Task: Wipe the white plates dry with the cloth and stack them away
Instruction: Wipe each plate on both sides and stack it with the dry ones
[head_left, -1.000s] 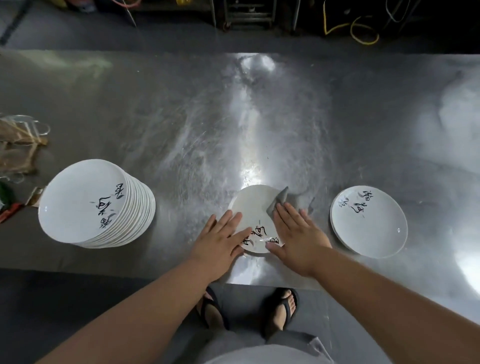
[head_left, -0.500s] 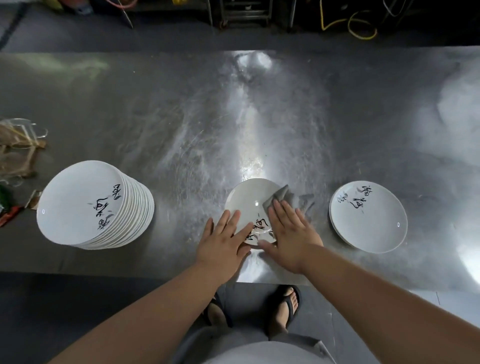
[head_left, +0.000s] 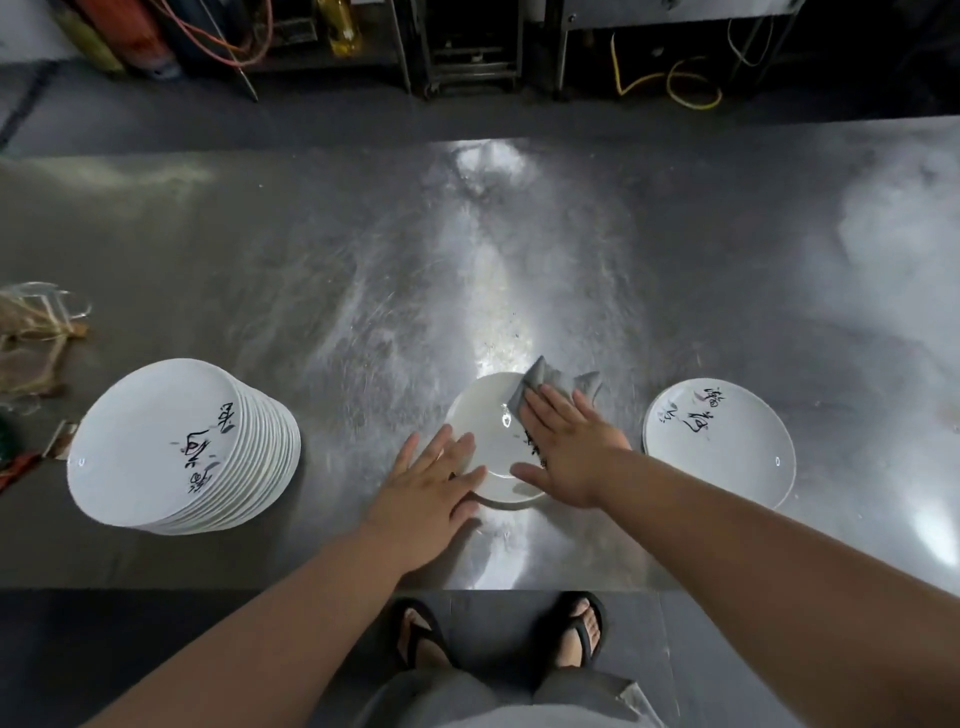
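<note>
Wiping away at the middle plate (head_left: 485, 441), flat on the bench (head_left: 363, 270) close to the front edge, between the tall stack (head_left: 171, 447) on the left and the short stack (head_left: 727, 452) on the right. Pressing the grey cloth (head_left: 550, 384) onto the far right rim with the right hand (head_left: 569, 454), fingers straight and spread, palm down, gripping nothing, just pushing. Steadying the near left rim with the left hand (head_left: 428, 486), also flat and wide.

Has slid the cloth up and outward since a second ago: sat lower on the plate then, over the black writing; now up at the far rim, one corner trailing onto the bench. Looks like the end of a stroke across this face, so probably nearly done with this one, with a lift onto the short stack the likely next move. Plenty left to dry, judging by that tall pile.

On writing: black brush-style characters on the top plate of each stack, and a few strokes peeking out beside the right hand on the middle plate. Cannot read any of them. No brand in sight.
</note>
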